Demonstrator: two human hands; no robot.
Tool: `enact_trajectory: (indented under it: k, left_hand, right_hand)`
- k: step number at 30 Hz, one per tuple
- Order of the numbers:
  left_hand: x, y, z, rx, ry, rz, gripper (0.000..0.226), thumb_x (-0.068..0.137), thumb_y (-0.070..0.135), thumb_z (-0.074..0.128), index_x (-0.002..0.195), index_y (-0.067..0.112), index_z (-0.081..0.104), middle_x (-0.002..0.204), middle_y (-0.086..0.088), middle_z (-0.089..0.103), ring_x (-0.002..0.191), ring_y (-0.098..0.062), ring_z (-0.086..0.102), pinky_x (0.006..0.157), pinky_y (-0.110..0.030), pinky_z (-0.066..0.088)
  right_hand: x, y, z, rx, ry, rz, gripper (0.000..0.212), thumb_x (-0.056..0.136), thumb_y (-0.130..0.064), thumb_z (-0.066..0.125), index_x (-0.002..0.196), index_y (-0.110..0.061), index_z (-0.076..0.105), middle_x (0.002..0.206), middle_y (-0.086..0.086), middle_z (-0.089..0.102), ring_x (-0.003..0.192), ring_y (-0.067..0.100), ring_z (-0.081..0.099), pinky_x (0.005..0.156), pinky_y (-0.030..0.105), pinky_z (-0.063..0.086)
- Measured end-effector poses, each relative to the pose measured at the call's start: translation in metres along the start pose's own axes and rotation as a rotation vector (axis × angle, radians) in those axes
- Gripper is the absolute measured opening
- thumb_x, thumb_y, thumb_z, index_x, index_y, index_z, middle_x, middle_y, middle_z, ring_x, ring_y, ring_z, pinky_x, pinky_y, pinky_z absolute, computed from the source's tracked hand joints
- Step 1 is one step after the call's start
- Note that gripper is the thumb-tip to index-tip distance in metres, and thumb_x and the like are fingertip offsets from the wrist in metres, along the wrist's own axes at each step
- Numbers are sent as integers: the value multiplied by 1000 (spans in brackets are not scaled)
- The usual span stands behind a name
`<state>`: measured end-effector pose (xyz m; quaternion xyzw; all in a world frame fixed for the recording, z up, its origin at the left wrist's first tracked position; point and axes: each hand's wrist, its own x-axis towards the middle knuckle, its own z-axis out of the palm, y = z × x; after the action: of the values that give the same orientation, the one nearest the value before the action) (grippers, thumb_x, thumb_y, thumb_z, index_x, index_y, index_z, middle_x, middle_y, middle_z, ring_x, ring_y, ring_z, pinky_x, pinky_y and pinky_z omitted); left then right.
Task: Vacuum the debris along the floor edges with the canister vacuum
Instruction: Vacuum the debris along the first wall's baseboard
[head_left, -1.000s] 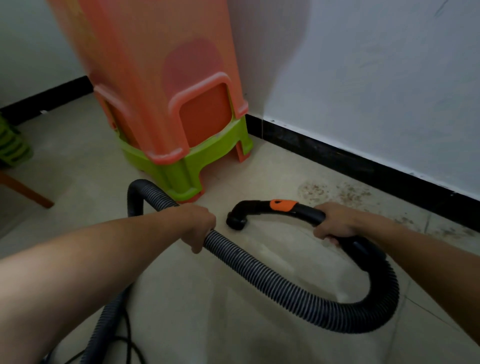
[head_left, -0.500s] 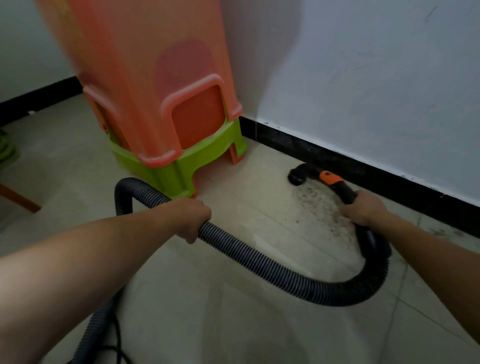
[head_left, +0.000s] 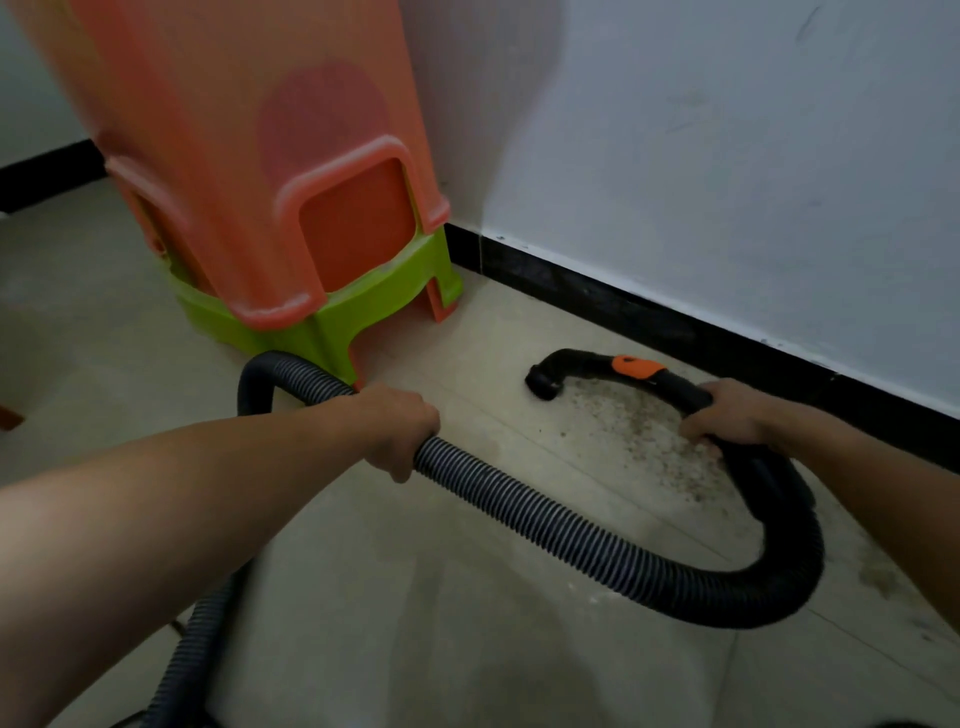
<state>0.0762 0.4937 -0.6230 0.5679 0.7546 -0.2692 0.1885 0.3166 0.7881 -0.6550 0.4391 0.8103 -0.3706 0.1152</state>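
Your right grip (head_left: 727, 415) is curled tight round the black curved handle (head_left: 680, 391) of the vacuum hose, knuckles up, fingers wrapped under it. Just past your fingers an orange slider (head_left: 638, 368) sits on top of the handle. Beyond that the handle bends down to the open nozzle end (head_left: 543, 383), mouth facing the floor (head_left: 415, 623); can't tell if it touches.

Your left grip (head_left: 400, 431) is clenched round the ribbed hose (head_left: 571, 530) mid-length. Between the two grips the hose sags in a wide U loop out to your right. Behind the left grip it arches up, then drops along your left forearm toward the bottom edge of the view.

The debris (head_left: 634, 431) is a patch of fine brown-grey specks on the beige tiles, right under the handle, between the nozzle end and your right grip, near the black baseboard (head_left: 623, 306). Above the baseboard is a white wall (head_left: 727, 182).

Left of the nozzle end, orange stools (head_left: 270, 182) are stacked over a green stool (head_left: 332, 325) in the corner, and one green leg stands just beside the hose arch
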Motion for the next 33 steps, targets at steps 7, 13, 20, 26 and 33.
enact_trajectory:
  k: [7,13,20,26,33]
  left_hand:
    - [2,12,-10,-36,-4,12,31,68,33,76,86,30,52,73,8,50,73,-17,55,56,-28,41]
    - [-5,10,-17,-41,41,-8,28,70,29,75,92,26,57,75,6,50,73,-18,54,57,-28,38]
    - [-5,9,-10,49,-20,17,32,70,29,75,97,25,60,87,3,60,77,-19,58,62,-31,45]
    - [-16,-12,5,101,-21,-31,29,66,31,74,90,28,58,77,6,50,73,-18,55,64,-31,50]
    - [4,4,19,97,-25,31,30,69,35,72,90,28,52,84,3,53,84,-22,60,66,-32,47]
  right_hand:
    - [-13,-11,-9,-38,-205,13,10,72,7,63,78,-1,58,59,18,55,47,24,52,56,34,49]
    - [-22,-17,-20,-86,-122,0,12,70,6,62,63,-1,58,45,13,55,34,21,48,46,25,46]
    - [-32,-33,26,-142,-66,-73,17,73,-6,69,88,-10,62,61,6,64,47,18,58,50,25,48]
    - [-9,-39,42,-251,220,-67,33,81,-20,68,111,-16,57,90,7,61,76,24,60,66,29,47]
    - [24,-25,13,-337,379,5,35,87,-27,62,118,-15,51,87,8,56,75,29,55,66,34,44]
